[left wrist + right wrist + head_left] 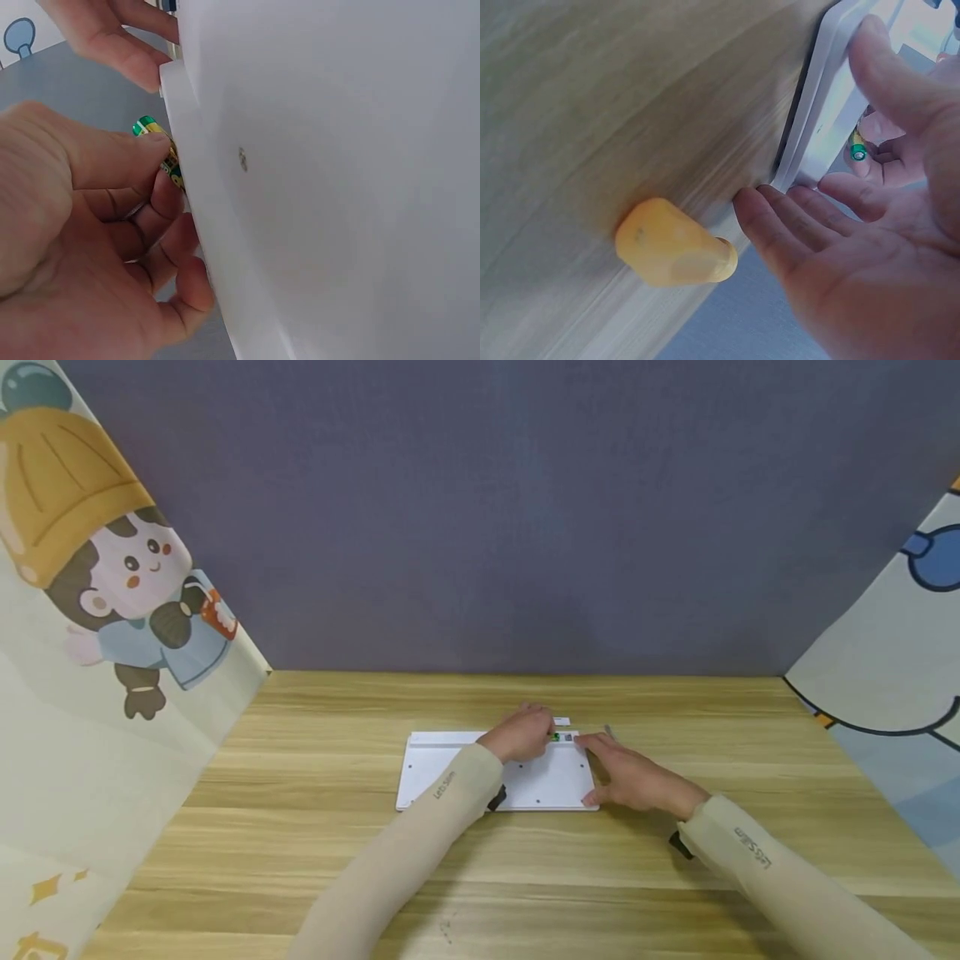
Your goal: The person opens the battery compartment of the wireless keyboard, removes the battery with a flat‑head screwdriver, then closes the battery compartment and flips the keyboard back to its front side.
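A white keyboard [450, 777] lies underside up on the wooden table, with small screw holes and a raised strip along its far edge. At that strip, my left hand [521, 733] pinches a green and yellow battery [147, 126] between thumb and fingers. The battery's green end also shows in the right wrist view, by the keyboard's edge. My right hand [633, 777] rests at the keyboard's right end, thumb on the near corner and fingertips at the far one, fingers extended. A small white cover [562, 722] lies just beyond the far edge.
To the right of the keyboard, by my right hand, lies a yellow handled tool [671, 244]; only a thin grey part shows in the head view. A grey-blue panel [525, 527] stands behind the table [300, 760], with printed walls at both sides.
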`<action>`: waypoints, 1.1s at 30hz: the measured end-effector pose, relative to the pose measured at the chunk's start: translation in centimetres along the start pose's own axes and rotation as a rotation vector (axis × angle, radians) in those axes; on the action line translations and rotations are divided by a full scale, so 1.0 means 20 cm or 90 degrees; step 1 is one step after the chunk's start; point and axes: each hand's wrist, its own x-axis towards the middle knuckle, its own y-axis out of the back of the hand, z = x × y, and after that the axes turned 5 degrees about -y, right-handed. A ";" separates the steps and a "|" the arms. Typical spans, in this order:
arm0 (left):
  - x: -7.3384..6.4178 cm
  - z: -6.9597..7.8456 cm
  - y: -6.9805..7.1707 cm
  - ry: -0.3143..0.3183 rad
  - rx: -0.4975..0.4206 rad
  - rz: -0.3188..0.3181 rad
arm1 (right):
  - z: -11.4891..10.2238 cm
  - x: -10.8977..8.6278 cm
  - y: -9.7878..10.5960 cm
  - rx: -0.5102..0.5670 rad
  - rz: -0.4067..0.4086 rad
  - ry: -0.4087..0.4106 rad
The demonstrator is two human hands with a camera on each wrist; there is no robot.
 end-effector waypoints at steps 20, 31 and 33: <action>-0.05 -0.04 0.08 -0.016 -0.087 0.076 | -0.01 0.00 0.00 -0.007 -0.001 0.010; -0.21 -0.30 0.19 0.075 -0.225 0.168 | 0.00 -0.01 0.00 -0.007 -0.009 0.000; -0.24 -0.35 0.20 0.085 -0.212 0.185 | -0.01 -0.01 0.00 -0.009 -0.009 0.000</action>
